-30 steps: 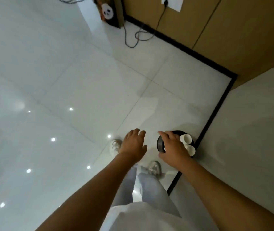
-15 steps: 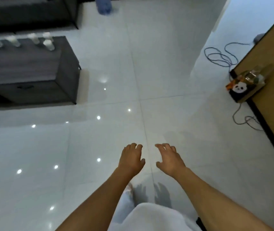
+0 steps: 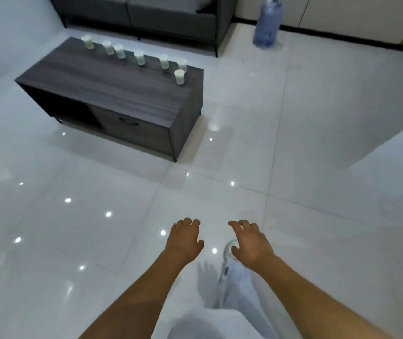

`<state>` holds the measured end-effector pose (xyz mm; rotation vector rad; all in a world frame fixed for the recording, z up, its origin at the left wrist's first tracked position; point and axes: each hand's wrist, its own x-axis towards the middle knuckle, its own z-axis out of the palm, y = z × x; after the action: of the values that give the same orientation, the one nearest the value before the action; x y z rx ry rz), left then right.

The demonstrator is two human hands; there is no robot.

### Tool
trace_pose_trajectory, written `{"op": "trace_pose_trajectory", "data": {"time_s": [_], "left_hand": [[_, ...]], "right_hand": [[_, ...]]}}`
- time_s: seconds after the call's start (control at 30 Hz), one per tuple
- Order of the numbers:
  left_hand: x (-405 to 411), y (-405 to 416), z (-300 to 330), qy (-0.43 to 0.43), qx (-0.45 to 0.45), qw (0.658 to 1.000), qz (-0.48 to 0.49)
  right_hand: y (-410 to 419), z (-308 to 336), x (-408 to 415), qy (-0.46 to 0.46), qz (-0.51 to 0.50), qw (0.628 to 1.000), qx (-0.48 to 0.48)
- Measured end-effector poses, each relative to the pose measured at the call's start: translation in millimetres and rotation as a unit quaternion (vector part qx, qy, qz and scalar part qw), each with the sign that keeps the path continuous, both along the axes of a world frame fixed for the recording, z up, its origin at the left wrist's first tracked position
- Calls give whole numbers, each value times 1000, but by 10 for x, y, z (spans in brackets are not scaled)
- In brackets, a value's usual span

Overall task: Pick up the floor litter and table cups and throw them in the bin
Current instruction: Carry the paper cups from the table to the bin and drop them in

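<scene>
Hands: left hand (image 3: 184, 238) and right hand (image 3: 250, 241) hover side by side over the floor (image 3: 317, 143) — fingers loosely spread, nothing held.
Cups (image 3: 139, 57): seven stand upright on the dark worktop (image 3: 102, 79), well apart from both hands, ahead and to the left.
Row axis: runs along the worktop's far edge, left to right — one cup (image 3: 179, 76) sits forward at the right end.
Nearer hand: the left, by judgement.
Beyond: sofa (image 3: 171, 18), water bottle (image 3: 267, 25).
</scene>
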<state>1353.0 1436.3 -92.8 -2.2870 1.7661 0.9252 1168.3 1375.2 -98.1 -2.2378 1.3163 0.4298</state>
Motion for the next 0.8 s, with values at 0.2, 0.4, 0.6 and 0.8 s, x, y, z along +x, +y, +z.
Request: {"op": "trace_pose_trajectory", "data": {"time_s": [0.2,0.4,0.6,0.8], "left_hand": [[441,-1140,-23,-20,-1,999,48],[942,-2480,186,-50,-18,994,93],[1473,-3501,252,-56,-35,992,107],[2264,-4561,132,-54,-25,993,100]], "right_hand": [[-1471,51,464,3,50,999,-16],[-2954,270,1054,-24,88,995,-47],[-4068,306,1666,-7,109,993,-38],[-5120,211,2420,-1,112,993,-43]]}}
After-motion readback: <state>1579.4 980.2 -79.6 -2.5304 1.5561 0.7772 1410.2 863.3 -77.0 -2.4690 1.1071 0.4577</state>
